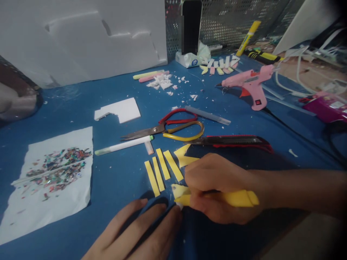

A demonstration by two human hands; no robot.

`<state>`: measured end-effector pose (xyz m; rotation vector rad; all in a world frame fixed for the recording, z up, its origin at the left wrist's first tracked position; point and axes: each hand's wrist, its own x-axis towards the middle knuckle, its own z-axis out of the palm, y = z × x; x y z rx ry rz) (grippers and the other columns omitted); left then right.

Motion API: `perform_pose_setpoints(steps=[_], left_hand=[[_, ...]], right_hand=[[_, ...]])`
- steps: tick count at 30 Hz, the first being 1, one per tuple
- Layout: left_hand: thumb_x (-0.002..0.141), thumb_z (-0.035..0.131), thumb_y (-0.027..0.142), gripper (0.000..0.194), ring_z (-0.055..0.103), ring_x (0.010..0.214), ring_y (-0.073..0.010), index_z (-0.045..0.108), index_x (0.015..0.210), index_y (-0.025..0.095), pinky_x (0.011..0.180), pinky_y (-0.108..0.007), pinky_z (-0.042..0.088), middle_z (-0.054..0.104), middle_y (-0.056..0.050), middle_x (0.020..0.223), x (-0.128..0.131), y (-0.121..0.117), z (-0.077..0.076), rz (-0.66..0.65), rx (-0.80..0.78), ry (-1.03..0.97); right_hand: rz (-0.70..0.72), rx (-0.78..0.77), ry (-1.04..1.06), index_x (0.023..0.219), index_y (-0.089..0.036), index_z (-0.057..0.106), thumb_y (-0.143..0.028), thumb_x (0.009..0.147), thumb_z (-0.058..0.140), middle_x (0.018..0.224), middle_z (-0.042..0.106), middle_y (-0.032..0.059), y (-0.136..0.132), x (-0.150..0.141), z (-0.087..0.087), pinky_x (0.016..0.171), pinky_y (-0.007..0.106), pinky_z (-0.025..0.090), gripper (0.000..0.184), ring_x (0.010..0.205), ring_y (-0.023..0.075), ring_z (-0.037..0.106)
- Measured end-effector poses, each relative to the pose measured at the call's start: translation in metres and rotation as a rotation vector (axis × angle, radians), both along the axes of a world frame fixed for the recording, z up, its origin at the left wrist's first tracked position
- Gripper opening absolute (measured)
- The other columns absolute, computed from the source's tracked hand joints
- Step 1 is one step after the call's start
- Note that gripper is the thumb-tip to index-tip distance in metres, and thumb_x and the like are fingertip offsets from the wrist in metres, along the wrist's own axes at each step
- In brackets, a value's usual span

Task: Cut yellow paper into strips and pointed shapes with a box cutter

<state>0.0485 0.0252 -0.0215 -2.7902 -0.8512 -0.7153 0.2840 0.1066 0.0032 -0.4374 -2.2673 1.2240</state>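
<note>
Yellow marker (241, 198) clamped in fingers of right hand (217, 180), tip at part-yellow piece (179, 189) on blue bench (116, 180); left hand (135, 234) with fingers slightly apart, one fingertip at piece's edge; four yellow strips (162, 164) just beyond; scissors (159, 128), red box cutter (235, 141) behind; pink glue gun (255, 81) farther right.

Surface: plain blue tabletop (119, 177) | Centre: red-and-yellow-handled metal scissors (162, 128) | 2 o'clock: pink plastic glue gun (252, 85) | 3 o'clock: black-and-red box cutter (233, 141) | 6 o'clock: four narrow yellow strips (163, 164) | 8 o'clock: creased white paper sheet (74, 198) | 10 o'clock: notched white slab (128, 110)
</note>
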Motion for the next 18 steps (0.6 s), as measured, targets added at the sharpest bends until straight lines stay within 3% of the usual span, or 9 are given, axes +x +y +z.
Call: perform_pose_setpoints(steps=[4, 13, 18], left_hand=[[0.094, 0.049, 0.016, 0.022, 0.058, 0.105, -0.0107, 0.068, 0.104, 0.018, 0.116, -0.031, 0.027, 0.067, 0.006, 0.116, 0.0005, 0.0013, 0.0004, -0.014, -0.03, -0.041], [0.094, 0.052, 0.019, 0.022, 0.057, 0.107, -0.0113, 0.067, 0.11, 0.018, 0.116, -0.033, 0.027, 0.066, 0.007, 0.119, -0.0013, -0.0007, -0.0009, -0.015, -0.032, -0.036], [0.091, 0.055, 0.018, 0.023, 0.057, 0.109, -0.0102, 0.066, 0.112, 0.021, 0.115, -0.031, 0.03, 0.063, 0.008, 0.122, -0.0014, -0.0007, -0.0007, -0.002, -0.002, 0.004]], right_hand=[[-0.047, 0.017, 0.038, 0.062, -0.018, 0.027, -0.027, 0.089, 0.048, 0.055, 0.026, -0.0063, 0.0003, -0.0004, -0.0001, 0.05, 0.022, 0.023, 0.035, 0.05, 0.0072, 0.027], [-0.09, 0.033, 0.098, 0.062, -0.019, 0.026, -0.025, 0.088, 0.045, 0.055, 0.025, -0.0057, -0.0036, 0.0002, -0.0017, 0.05, 0.024, 0.02, 0.032, 0.05, 0.008, 0.023], [-0.012, 0.064, 0.041, 0.063, -0.019, 0.022, -0.025, 0.086, 0.042, 0.053, 0.025, -0.0057, -0.0072, -0.0014, -0.0036, 0.049, 0.026, 0.017, 0.031, 0.049, 0.009, 0.025]])
